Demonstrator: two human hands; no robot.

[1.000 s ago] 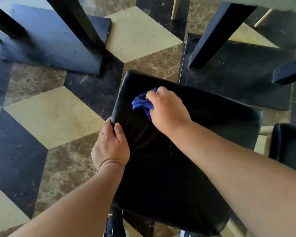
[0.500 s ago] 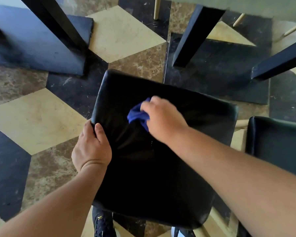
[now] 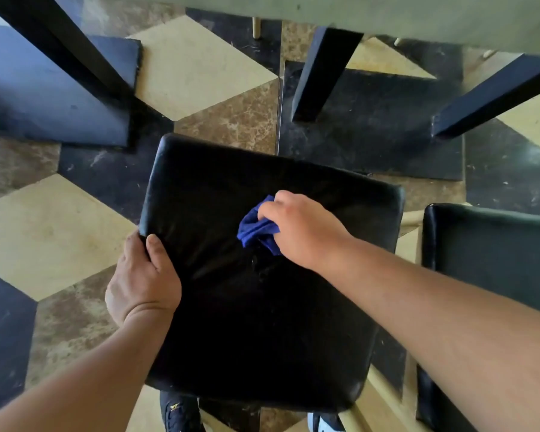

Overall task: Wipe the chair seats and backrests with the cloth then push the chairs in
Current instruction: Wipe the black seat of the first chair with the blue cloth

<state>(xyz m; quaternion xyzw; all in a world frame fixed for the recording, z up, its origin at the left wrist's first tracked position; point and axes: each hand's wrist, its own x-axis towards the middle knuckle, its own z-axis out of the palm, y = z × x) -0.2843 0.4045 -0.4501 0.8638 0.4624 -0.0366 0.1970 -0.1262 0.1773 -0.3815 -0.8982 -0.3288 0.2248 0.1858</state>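
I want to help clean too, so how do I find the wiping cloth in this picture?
Find the big black chair seat in the middle of the view. Near its middle, the right hand grips a small crumpled cloth. It is the only bright blue thing there; this seat and the neighbouring seat on the right are both black.

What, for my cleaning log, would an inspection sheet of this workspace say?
Surface: glossy black chair seat.
Job's things: blue cloth bunched on the seat; second chair seat at right.
Clutter: nothing seen.
Hands: left hand grips the seat's left edge; right hand holds the cloth.
Cables: nothing seen.
Surroundings: patterned tile floor, black table legs, tabletop edge, shoes below.
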